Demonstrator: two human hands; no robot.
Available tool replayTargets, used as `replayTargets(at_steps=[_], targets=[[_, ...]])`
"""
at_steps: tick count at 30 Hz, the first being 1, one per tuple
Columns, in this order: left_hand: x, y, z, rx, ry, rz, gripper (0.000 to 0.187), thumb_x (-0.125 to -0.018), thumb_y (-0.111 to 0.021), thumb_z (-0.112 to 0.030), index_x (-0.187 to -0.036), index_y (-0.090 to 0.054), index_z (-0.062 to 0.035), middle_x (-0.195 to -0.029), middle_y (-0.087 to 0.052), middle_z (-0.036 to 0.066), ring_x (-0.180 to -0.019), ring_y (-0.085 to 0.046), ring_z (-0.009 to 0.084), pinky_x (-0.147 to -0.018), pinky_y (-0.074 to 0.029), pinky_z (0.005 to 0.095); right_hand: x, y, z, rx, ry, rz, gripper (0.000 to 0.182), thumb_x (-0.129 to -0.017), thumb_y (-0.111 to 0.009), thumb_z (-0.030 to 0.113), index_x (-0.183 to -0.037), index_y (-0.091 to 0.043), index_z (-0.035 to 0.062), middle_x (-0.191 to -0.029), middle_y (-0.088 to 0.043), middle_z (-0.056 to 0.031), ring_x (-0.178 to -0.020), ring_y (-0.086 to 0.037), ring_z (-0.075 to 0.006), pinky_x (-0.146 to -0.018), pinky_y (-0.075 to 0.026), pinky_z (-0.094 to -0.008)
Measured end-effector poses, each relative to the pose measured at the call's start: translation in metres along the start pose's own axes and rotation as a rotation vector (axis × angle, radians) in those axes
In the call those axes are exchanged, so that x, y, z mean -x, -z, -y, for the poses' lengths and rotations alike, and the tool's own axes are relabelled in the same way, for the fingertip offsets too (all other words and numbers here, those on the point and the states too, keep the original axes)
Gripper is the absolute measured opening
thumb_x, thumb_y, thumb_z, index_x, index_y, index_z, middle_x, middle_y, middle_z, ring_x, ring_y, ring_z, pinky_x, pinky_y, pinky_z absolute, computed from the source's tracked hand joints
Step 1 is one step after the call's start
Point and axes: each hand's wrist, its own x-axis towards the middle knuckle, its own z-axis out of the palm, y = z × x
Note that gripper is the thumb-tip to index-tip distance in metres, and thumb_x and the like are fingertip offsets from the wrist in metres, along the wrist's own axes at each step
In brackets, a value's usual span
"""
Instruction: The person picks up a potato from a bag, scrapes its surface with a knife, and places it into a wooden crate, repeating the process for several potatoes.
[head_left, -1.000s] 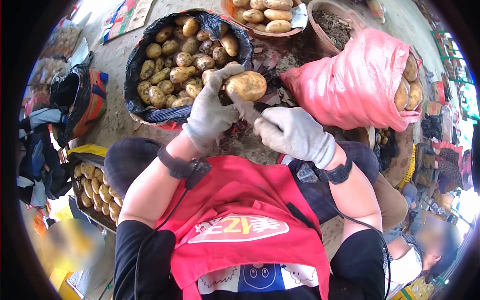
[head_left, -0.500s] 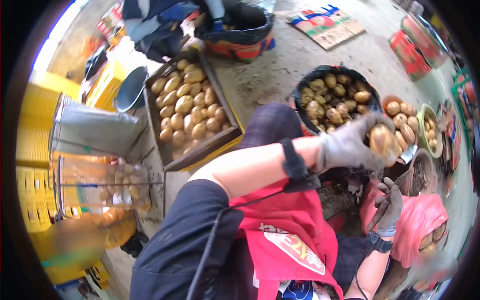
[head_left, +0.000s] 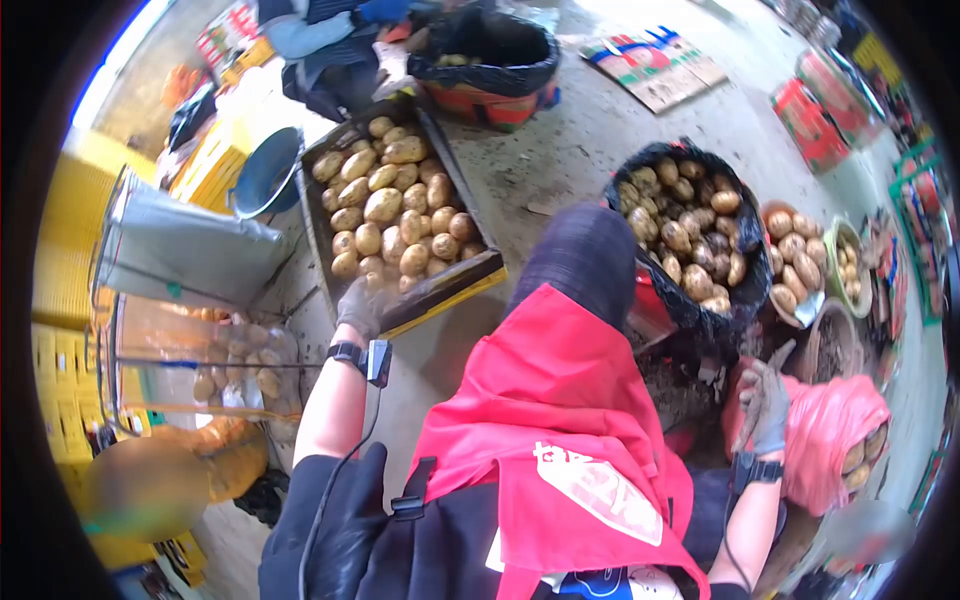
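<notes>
The gloved left hand is at the near end of a crate of potatoes — whether it grips one, I cannot tell. The gloved right hand hovers beside a pink sack, fingers partly curled — its contents unclear. Beyond and between them stands a black-lined container of potatoes.

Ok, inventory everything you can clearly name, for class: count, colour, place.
Potatoes: many, tan, several containers
Potato crate: 1, dark, left of centre
Black-lined containers: 2, black, top and right
Basin: 1, orange, right
Bowl: 1, green, right
Sack: 1, pink, lower right
Bucket: 1, blue, left
Cardboard: 1, multicoloured, top right
Stacked crates: several, yellow, left
Apron: 1, red, lower centre
Left hand: 1, grey glove, at potato crate
Right hand: 1, grey glove, at sack
</notes>
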Motion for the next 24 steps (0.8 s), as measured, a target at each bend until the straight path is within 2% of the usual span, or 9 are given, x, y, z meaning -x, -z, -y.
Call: replayTargets(at_steps=[1, 6, 9, 13, 15, 17, 19, 21, 24], targets=[[-0.004, -0.016, -0.019, 0.636, 0.349, 0.021, 0.034, -0.104, -0.063, -0.033, -0.128, -0.063, -0.0093, -0.118, -0.067, 0.011, -0.094, -0.070, 0.0232, -0.081, -0.062, 0.0295, 0.000, -0.007, 0.001, 0.002, 0.011, -0.022, 0.041, -0.105, -0.061, 0.039, -0.132, -0.065, 0.0075, -0.096, -0.071, -0.0032, -0.059, -0.058, -0.0104, -0.050, -0.043, -0.0224], [-0.051, -0.150, -0.134, -0.232, -0.225, 0.500, 0.038, -0.110, -0.049, -0.018, -0.144, -0.055, -0.0031, -0.141, -0.060, 0.013, -0.124, -0.061, 0.0226, -0.105, -0.051, 0.0309, 0.006, -0.027, 0.018, -0.001, 0.020, 0.032, 0.039, -0.106, -0.063, 0.033, -0.133, -0.063, 0.0056, -0.100, -0.071, -0.0084, -0.070, -0.063, -0.0123, -0.060, -0.048, -0.0236], [-0.027, -0.302, -0.248, 0.039, -0.055, 0.686, 0.034, -0.109, -0.051, -0.012, -0.142, -0.058, -0.0076, -0.136, -0.064, 0.010, -0.118, -0.064, 0.0186, -0.100, -0.053, 0.0285, 0.029, -0.045, 0.040, 0.107, 0.059, -0.058, 0.036, -0.108, -0.059, 0.032, -0.130, -0.066, 0.0043, -0.096, -0.072, -0.0059, -0.068, -0.063, -0.0099, -0.060, -0.048, -0.0229], [0.047, -0.486, -0.331, -0.204, -0.101, 1.019, 0.044, -0.108, -0.055, -0.017, -0.151, -0.051, -0.0080, -0.137, -0.065, 0.003, -0.122, -0.065, 0.0169, -0.103, -0.052, 0.0269, 0.040, -0.041, 0.055, -0.027, 0.130, -0.057, 0.033, -0.108, -0.057, 0.025, -0.129, -0.066, 0.0021, -0.096, -0.072, -0.0057, -0.066, -0.062, -0.0085, -0.060, -0.047, -0.0225], [0.075, -0.581, -0.317, -0.484, -0.087, 1.133, 0.042, -0.107, -0.058, -0.019, -0.148, -0.055, -0.0108, -0.131, -0.067, 0.002, -0.115, -0.067, 0.0150, -0.095, -0.054, 0.0253, 0.037, -0.033, 0.068, 0.045, 0.161, -0.117, 0.032, -0.108, -0.056, 0.021, -0.130, -0.065, 0.0006, -0.095, -0.071, -0.0056, -0.068, -0.062, -0.0079, -0.061, -0.048, -0.0227], [0.079, -0.647, -0.265, -0.610, -0.441, 1.478, 0.042, -0.106, -0.062, -0.021, -0.147, -0.055, -0.0116, -0.127, -0.069, 0.000, -0.107, -0.068, 0.0127, -0.085, -0.054, 0.0246, 0.041, -0.030, 0.072, 0.027, 0.176, -0.146, 0.027, -0.108, -0.057, 0.019, -0.124, -0.066, 0.0002, -0.092, -0.071, -0.0040, -0.068, -0.061, -0.0072, -0.062, -0.048, -0.0229], [0.094, -0.716, -0.209, -0.819, -0.015, 1.359, 0.049, -0.103, -0.067, -0.025, -0.147, -0.052, -0.0091, -0.123, -0.068, 0.003, -0.104, -0.065, 0.0132, -0.080, -0.053, 0.0263, 0.035, -0.022, 0.076, 0.131, 0.159, -0.182, 0.022, -0.107, -0.057, 0.018, -0.117, -0.068, 0.0009, -0.088, -0.071, -0.0038, -0.068, -0.060, -0.0062, -0.062, -0.048, -0.0235], [0.109, -0.764, -0.148, -0.933, -0.019, 1.246, 0.069, -0.096, -0.076, -0.038, -0.151, -0.048, -0.0072, -0.120, -0.067, 0.005, -0.099, -0.064, 0.0148, -0.081, -0.055, 0.0281, 0.025, -0.013, 0.068, 0.336, 0.363, -0.247, 0.015, -0.104, -0.060, 0.011, -0.110, -0.068, -0.0003, -0.085, -0.070, -0.0119, -0.071, -0.067, -0.0193, -0.067, -0.054, -0.0332], [0.129, -0.830, -0.097, -1.058, 0.053, 1.152, 0.090, -0.087, -0.082, -0.050, -0.153, -0.044, -0.0040, -0.118, -0.068, 0.009, -0.092, -0.065, 0.0149, -0.079, -0.056, 0.0305, 0.019, -0.006, 0.077, 0.328, 0.273, -0.268, 0.013, -0.098, -0.066, 0.006, -0.109, -0.070, 0.0004, -0.094, -0.073, -0.0195, -0.083, -0.072, -0.0389, -0.072, -0.056, -0.0405]])
